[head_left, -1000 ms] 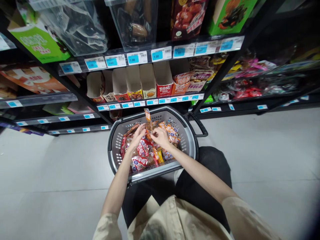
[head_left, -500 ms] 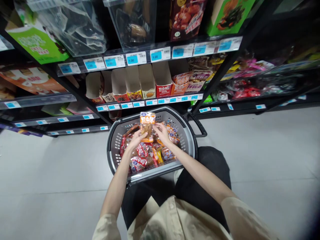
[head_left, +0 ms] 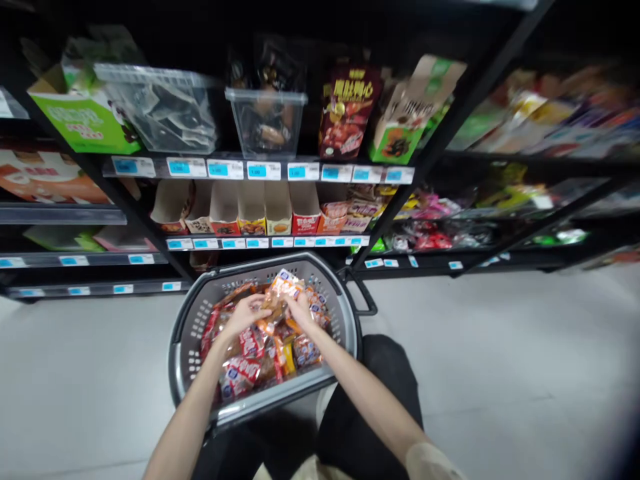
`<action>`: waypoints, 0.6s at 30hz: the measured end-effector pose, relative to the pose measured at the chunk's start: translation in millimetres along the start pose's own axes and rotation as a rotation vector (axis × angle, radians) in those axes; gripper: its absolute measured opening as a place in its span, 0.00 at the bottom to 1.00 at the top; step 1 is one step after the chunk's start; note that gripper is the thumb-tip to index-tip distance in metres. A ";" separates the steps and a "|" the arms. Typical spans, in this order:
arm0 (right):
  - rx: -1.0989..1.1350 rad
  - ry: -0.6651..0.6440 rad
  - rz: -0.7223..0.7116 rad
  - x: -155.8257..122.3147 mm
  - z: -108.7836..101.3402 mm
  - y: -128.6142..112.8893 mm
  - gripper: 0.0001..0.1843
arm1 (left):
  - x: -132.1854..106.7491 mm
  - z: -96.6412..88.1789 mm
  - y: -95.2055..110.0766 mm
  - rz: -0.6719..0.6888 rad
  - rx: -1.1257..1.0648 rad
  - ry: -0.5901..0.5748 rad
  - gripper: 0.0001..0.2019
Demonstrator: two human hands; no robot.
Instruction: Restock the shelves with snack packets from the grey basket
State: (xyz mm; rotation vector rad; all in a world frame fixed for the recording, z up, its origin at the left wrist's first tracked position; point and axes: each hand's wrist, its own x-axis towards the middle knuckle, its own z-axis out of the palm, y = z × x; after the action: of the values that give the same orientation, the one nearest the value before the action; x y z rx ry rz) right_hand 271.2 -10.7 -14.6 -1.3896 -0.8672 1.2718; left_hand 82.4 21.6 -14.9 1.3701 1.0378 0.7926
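Note:
A grey shopping basket [head_left: 240, 410] with a perforated wall stands in front of my knees. Red, orange and yellow snack packets [head_left: 240, 375] are piled inside it. Over the far part of the pile, my left hand [head_left: 249, 313] and my right hand [head_left: 299, 312] hold one orange-and-white snack packet [head_left: 284, 285] between them. The left fingers are closed on its lower left side. On the right side, my other hand grips its edge. The packet is tilted, and its lower part is partly covered by my fingers.
Behind the basket, a low shelf carries a row of open cardboard display boxes [head_left: 253, 203]; the right ones contain packets. Above stand clear plastic tubs [head_left: 267, 123] and a dark red box [head_left: 347, 113]. The basket's black handle [head_left: 367, 300] sticks out rightward.
The view has tipped up and shifted right, showing more of the upper shelf. The packet has gone from nearly upright to tilted, with both hands still on it.

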 end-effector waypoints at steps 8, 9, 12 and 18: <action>-0.388 -0.121 -0.433 -20.2 -46.8 -70.5 0.17 | 4.6 -11.6 -7.5 0.081 0.125 0.168 0.26; -0.377 -0.086 -0.533 -23.2 -60.5 -88.8 0.14 | 4.0 -13.6 -8.8 0.107 0.170 0.176 0.23; -0.295 0.090 -0.756 -16.6 -103.3 -148.7 0.13 | 0.6 -19.5 -13.3 0.149 0.419 0.141 0.16; -0.534 0.235 -1.035 67.0 -160.9 -237.6 0.19 | -9.8 -22.5 -14.8 0.091 0.983 -0.161 0.20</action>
State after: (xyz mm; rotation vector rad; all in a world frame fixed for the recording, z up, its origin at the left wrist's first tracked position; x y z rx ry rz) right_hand 469.5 72.7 186.9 -1.1460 -1.5369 0.0816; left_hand 56.1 20.0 -26.5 2.2703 1.3022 0.1865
